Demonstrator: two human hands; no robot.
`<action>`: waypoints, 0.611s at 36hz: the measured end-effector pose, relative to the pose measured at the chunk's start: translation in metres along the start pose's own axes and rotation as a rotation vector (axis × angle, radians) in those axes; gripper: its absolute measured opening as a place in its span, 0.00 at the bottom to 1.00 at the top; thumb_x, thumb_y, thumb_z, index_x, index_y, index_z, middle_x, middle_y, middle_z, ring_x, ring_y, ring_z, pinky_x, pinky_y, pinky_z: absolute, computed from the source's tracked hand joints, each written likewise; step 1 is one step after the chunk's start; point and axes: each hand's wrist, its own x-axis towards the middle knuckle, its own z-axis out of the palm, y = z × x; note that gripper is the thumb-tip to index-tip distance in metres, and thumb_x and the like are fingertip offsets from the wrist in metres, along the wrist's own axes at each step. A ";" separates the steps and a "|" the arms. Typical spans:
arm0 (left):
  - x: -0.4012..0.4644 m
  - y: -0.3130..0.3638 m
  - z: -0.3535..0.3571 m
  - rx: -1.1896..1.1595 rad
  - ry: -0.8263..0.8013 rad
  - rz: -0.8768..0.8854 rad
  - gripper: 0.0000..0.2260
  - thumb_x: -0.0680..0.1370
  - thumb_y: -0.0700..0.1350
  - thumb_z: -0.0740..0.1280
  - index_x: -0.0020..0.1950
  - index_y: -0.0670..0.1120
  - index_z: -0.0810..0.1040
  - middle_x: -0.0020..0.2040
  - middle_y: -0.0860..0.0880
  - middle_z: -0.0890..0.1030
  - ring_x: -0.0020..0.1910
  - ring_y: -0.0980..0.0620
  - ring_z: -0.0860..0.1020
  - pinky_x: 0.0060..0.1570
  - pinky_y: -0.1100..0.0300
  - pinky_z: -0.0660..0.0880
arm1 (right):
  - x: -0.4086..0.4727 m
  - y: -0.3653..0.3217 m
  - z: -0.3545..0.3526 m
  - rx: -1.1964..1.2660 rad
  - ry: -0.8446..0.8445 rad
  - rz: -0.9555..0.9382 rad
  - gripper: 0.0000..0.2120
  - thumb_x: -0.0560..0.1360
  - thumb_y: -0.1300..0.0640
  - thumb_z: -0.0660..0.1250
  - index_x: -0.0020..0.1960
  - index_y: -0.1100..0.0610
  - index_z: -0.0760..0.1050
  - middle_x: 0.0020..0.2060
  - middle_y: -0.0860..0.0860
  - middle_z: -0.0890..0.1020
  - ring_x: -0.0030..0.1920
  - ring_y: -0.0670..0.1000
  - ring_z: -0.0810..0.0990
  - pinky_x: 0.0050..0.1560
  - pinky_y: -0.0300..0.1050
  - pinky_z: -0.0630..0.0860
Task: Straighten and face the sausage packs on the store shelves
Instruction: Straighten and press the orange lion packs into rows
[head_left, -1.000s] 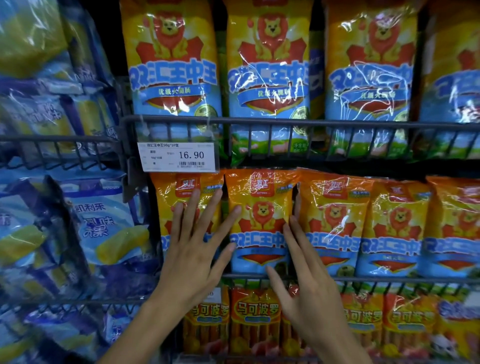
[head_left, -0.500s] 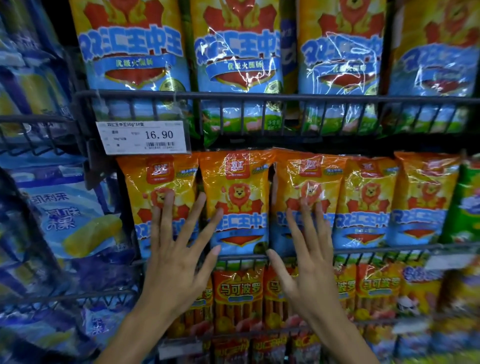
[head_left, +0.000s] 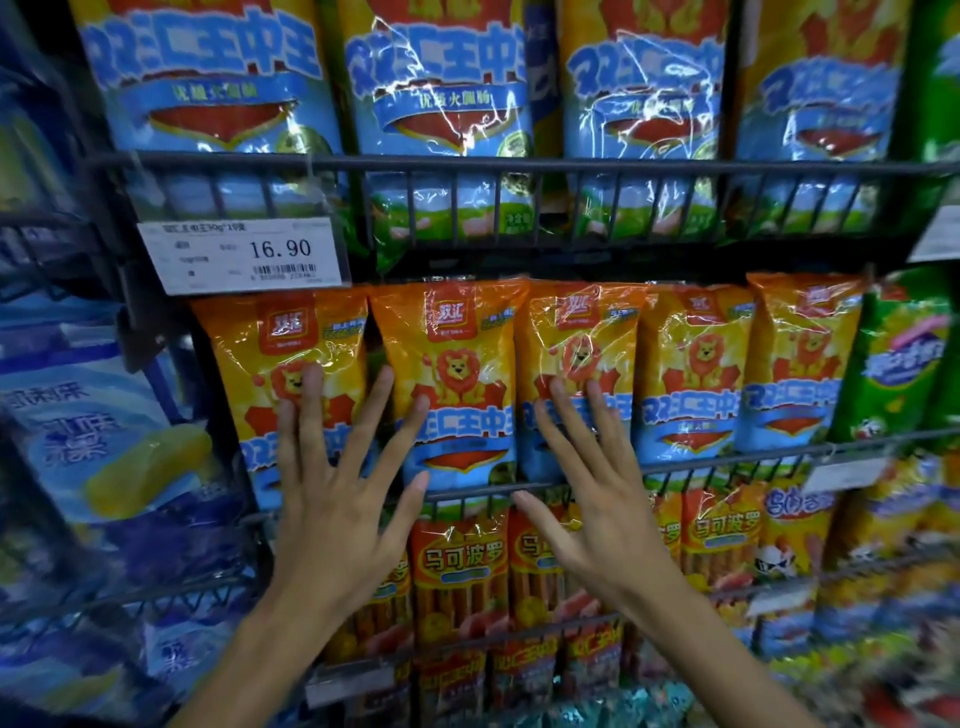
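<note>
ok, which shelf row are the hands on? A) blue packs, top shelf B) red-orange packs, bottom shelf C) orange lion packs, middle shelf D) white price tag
C: both hands, left and right, lie flat with fingers spread on the orange lion-print sausage packs behind the middle wire rail.

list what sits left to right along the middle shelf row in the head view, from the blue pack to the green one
blue pack → first orange lion pack under the left hand → second orange lion pack → third orange lion pack under the right hand → fourth orange lion pack → fifth orange lion pack → green pack
</note>
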 end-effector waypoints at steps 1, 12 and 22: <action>0.000 0.000 0.000 -0.007 0.004 0.002 0.29 0.82 0.59 0.57 0.83 0.52 0.59 0.84 0.48 0.53 0.81 0.32 0.44 0.77 0.31 0.43 | 0.000 0.001 -0.001 0.000 -0.002 -0.003 0.37 0.82 0.40 0.63 0.83 0.52 0.51 0.83 0.48 0.49 0.83 0.56 0.44 0.81 0.61 0.46; -0.008 0.003 -0.004 -0.038 -0.051 0.036 0.28 0.83 0.59 0.56 0.83 0.56 0.57 0.84 0.50 0.50 0.82 0.35 0.43 0.77 0.30 0.44 | -0.007 0.000 0.010 0.034 0.088 0.086 0.32 0.84 0.42 0.57 0.83 0.53 0.53 0.83 0.50 0.50 0.83 0.57 0.44 0.81 0.63 0.43; -0.021 0.000 0.002 -0.343 0.154 0.022 0.20 0.83 0.47 0.65 0.75 0.50 0.74 0.81 0.46 0.63 0.82 0.37 0.51 0.76 0.29 0.50 | -0.031 -0.011 0.016 0.302 0.224 0.147 0.25 0.81 0.56 0.67 0.76 0.55 0.69 0.79 0.46 0.66 0.81 0.51 0.59 0.79 0.61 0.58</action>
